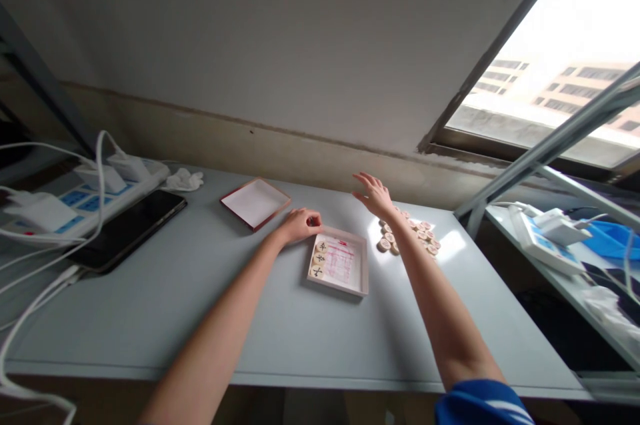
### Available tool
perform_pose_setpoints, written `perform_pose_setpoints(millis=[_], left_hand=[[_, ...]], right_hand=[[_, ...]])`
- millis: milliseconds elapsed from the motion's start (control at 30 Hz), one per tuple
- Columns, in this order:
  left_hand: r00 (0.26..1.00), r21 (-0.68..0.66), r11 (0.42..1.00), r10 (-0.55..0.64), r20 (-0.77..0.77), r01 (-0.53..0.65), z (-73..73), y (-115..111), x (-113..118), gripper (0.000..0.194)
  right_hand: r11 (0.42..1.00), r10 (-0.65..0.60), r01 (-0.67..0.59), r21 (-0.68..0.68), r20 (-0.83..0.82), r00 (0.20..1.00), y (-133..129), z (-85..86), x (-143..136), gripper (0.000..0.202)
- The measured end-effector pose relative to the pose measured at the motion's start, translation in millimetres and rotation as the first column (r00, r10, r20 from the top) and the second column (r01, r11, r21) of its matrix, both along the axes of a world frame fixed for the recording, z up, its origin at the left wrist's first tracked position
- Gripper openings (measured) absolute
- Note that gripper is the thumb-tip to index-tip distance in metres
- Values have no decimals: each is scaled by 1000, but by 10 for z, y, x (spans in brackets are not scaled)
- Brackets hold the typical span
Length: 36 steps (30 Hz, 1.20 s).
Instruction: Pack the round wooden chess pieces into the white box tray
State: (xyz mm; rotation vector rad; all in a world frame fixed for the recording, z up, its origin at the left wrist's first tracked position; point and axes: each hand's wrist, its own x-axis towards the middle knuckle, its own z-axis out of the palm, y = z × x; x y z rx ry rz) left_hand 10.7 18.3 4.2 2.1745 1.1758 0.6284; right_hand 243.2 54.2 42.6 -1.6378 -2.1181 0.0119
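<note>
A shallow, light-coloured open box (364, 272) lies on the table. Three round Chinese chess pieces (319, 258) with dark characters line its left side, and red markings show on its floor. My left hand (299, 225) has its fingers curled at the box's upper left corner, with the thumb against the rim; its palm side is hidden. Raised beyond the box, my right hand (374, 195) is open, fingers apart, holding nothing. Below and beside that hand, more wooden chess pieces (424, 236) lie in a cluster, partly covered by my right forearm.
A red-edged box lid (256, 203) lies behind and left of the box. At the left are a black phone (130, 228), a power strip (85, 198) with cables, and crumpled tissue (184, 180). A wall borders the grey table (210, 305); a metal bar (530, 165) slants at right.
</note>
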Motion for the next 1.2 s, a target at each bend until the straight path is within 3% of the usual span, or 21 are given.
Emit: perform_pose_setpoints(millis=[100, 167, 333, 467, 567, 667, 833, 1033, 1200], left_hand=[[1000, 9, 1000, -3, -2, 3, -19, 17, -2, 13], [1000, 12, 1000, -4, -2, 4, -31, 29, 0, 13], [1000, 14, 1000, 8, -12, -8, -37, 32, 3, 14], [1000, 23, 1000, 7, -20, -7, -16, 19, 3, 14], [1000, 16, 1000, 10, -24, -10, 11, 3, 5, 14], [1000, 11, 1000, 9, -19, -9, 31, -10, 5, 15], [1000, 13, 1000, -18, -3, 18, 45, -20, 1, 21], [999, 17, 1000, -21, -30, 21, 80, -31, 5, 20], [1000, 13, 1000, -17, 0, 17, 55, -20, 7, 21]], right_hand=[[997, -72, 72, -7, -129, 989, 240, 42, 2, 36], [999, -51, 49, -18, -188, 981, 231, 7, 13, 29], [986, 81, -120, -114, -297, 952, -177, -98, 99, 20], [975, 85, -152, -162, -360, 929, -509, -11, 159, 21], [974, 123, -178, -139, -329, 936, -691, 95, 110, 19], [935, 267, -313, -166, -250, 931, -848, 154, -56, 15], [845, 474, -494, -206, -140, 869, -1008, 66, -457, 21], [843, 488, -478, -244, -24, 873, -1013, -66, -696, 19], [885, 430, -442, -143, -109, 896, -968, -49, -528, 22]])
